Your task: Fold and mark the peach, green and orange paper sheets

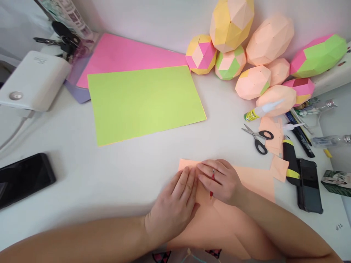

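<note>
A peach-orange sheet of paper (255, 180) lies at the near edge of the white table (131, 171). My left hand (175, 206) rests flat on the sheet's left part, fingers stretched out and together. My right hand (222, 180) presses on the paper just beside it, fingers curled around a thin red pencil (212, 182) that pokes out between them. The fingertips of both hands meet near the sheet's upper left corner.
A lime-green sheet (142, 102) overlaps a pink sheet (123, 54) at the back. Several folded paper polyhedra (263, 54) pile at the back right. Scissors (257, 137), a glue bottle (260, 111), pens, paper scraps and a dark phone (309, 186) lie right. Another phone (23, 179) lies left, a white device (33, 80) behind it.
</note>
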{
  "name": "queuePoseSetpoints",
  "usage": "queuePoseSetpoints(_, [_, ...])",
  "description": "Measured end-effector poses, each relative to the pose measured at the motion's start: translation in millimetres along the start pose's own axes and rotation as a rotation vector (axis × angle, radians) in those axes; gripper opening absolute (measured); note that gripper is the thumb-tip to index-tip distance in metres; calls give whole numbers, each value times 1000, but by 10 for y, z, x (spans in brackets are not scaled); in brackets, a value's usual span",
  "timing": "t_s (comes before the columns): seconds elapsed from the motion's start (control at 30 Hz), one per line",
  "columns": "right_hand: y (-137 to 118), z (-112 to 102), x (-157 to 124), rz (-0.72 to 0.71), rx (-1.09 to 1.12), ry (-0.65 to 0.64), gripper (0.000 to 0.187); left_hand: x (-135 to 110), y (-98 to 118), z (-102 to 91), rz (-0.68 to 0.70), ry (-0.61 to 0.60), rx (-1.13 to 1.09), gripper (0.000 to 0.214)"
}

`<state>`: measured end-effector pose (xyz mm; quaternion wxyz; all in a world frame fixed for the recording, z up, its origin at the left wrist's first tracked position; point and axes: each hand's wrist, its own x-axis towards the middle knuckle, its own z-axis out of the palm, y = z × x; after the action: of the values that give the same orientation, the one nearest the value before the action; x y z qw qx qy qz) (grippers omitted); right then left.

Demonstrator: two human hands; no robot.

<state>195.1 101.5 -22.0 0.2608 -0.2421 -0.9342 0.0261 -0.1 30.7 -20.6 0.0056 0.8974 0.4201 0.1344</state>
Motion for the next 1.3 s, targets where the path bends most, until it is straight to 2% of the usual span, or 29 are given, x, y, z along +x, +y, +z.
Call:
queuePoseSetpoints(0.4, [16,-3,3,13,33,-14,13,4,-8,-9,-4,19,-8,46])
queuePoseSetpoints(1.0, [21,2,1,5,62,-12,13,16,-11,-65,-77,-93,-15,51])
queuePoseSetpoints(1.3, [19,9,-7,16,63,-12,13,15,-10,-52,-69,-75,-22,50])
